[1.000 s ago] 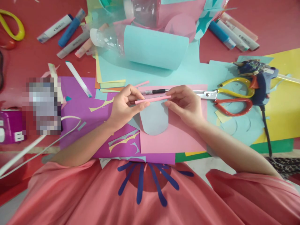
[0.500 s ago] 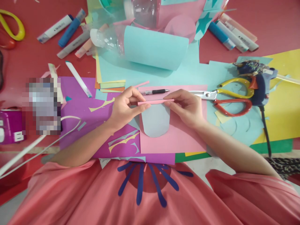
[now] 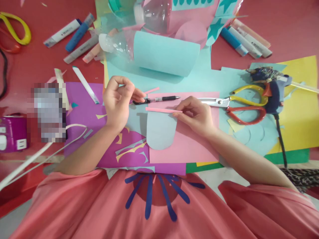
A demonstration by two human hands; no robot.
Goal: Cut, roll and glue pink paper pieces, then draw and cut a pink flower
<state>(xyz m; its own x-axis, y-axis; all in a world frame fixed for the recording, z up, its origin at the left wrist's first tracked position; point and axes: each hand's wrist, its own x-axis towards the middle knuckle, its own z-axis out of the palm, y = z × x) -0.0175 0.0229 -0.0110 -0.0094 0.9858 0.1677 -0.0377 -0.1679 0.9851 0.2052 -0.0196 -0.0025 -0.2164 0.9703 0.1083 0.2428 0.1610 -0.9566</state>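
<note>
Black pen (image 3: 163, 98) lies just behind the thin pink paper strip (image 3: 159, 109) (both on the pink paper sheet (image 3: 194, 146)), red-and-yellow-handled scissors (image 3: 239, 103) to their right.

Soft, even daylight fills the scene, bright without harsh glare; it seems to come from above and ahead, since the rolled blue paper (image 3: 165, 53) throws a gentle shadow toward the viewer. The plastic bottle (image 3: 117, 41) shows faint highlights. The wide lens bends the edges, the corners look slightly soft, and a pixelated block (image 3: 47, 113) masks one patch at left.
</note>
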